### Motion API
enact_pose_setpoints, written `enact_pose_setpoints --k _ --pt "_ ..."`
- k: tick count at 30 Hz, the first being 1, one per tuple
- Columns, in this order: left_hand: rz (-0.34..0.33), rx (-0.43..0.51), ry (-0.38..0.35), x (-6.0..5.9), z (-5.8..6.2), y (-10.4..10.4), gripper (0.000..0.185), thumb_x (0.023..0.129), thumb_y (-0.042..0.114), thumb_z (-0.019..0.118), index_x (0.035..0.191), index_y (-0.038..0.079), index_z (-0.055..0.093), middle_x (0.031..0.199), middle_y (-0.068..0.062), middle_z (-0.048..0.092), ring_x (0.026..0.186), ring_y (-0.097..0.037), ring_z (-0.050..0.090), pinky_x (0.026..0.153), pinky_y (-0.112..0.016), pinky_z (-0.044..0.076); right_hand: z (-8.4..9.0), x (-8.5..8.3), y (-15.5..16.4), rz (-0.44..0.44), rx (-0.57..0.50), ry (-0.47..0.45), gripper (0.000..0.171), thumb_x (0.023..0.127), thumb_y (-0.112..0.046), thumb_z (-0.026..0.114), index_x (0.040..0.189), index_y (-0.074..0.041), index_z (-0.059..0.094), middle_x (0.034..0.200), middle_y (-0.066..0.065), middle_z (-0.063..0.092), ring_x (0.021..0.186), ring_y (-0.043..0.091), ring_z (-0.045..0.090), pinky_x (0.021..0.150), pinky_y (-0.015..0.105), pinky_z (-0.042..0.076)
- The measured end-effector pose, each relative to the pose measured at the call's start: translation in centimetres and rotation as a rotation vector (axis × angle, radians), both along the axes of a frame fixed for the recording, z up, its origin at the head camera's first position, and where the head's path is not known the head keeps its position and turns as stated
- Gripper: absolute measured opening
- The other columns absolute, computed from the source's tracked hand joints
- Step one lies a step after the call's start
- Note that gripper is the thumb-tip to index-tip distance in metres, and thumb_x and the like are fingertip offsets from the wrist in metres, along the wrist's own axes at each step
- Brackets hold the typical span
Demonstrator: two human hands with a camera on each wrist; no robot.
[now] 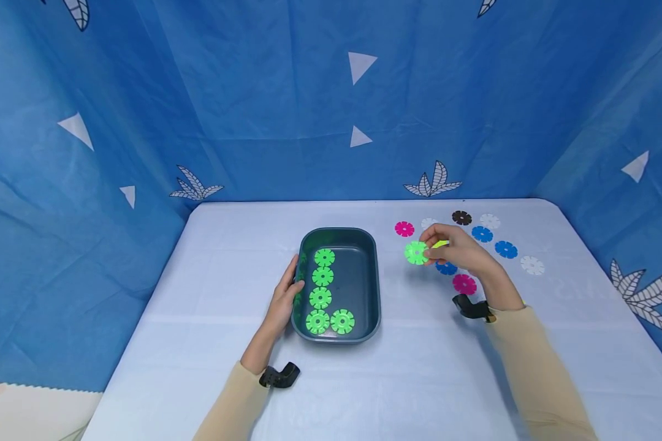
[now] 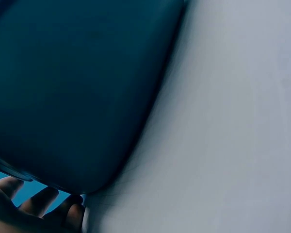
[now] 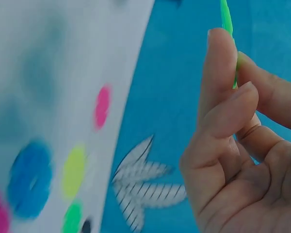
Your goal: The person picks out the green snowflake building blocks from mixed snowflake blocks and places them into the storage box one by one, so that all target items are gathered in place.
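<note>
A dark teal plastic tray [image 1: 357,275] stands on the table. Five-and-under counts aside, several green notched discs [image 1: 320,297] lie in it, most in a column along its left side. My left hand [image 1: 279,301] grips the tray's left wall, thumb over the rim and fingers outside; the left wrist view shows fingertips [image 2: 43,200] against the tray's wall. To the right of the tray, my right hand [image 1: 459,247] holds another green disc [image 1: 416,253] up above the table. The right wrist view shows this disc edge-on, pinched between thumb and forefinger.
Around and under the right hand lie loose discs: pink [image 1: 404,229], blue [image 1: 506,249], brown [image 1: 461,218], white [image 1: 532,265] and a partly hidden yellow one [image 1: 440,244]. A blue patterned curtain [image 1: 309,110] rises behind the white table [image 1: 226,263].
</note>
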State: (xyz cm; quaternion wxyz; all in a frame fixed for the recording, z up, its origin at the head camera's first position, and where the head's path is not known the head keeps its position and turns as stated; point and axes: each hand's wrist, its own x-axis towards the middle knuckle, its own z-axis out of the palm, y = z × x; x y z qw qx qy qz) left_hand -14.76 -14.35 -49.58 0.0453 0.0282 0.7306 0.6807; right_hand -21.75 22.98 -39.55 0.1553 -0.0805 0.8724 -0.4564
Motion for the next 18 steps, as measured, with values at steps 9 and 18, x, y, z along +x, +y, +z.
enact_pose_setpoints --k 9,18 --pt "-0.002 0.002 -0.004 0.0 -0.1 -0.1 0.058 0.104 0.019 0.039 0.158 0.025 0.018 0.166 0.000 0.009 0.154 -0.022 0.003 0.123 -0.051 0.005 1.3 -0.3 -7.1 0.234 -0.081 0.039 0.020 0.091 0.000 0.063 0.110 0.000 0.060 0.095 0.016 0.055 0.075 0.032 0.071 0.067 0.041 0.055" --pt "0.002 0.003 -0.003 0.0 0.0 0.0 0.058 0.104 0.018 0.039 0.158 0.025 0.018 0.166 0.000 0.010 0.154 -0.022 0.004 0.123 -0.050 0.005 0.1 -0.8 -12.2 0.470 -0.041 -0.010 0.016 0.089 0.004 0.063 0.103 -0.001 0.058 0.088 0.012 0.056 0.071 0.018 0.071 0.065 0.036 0.057"
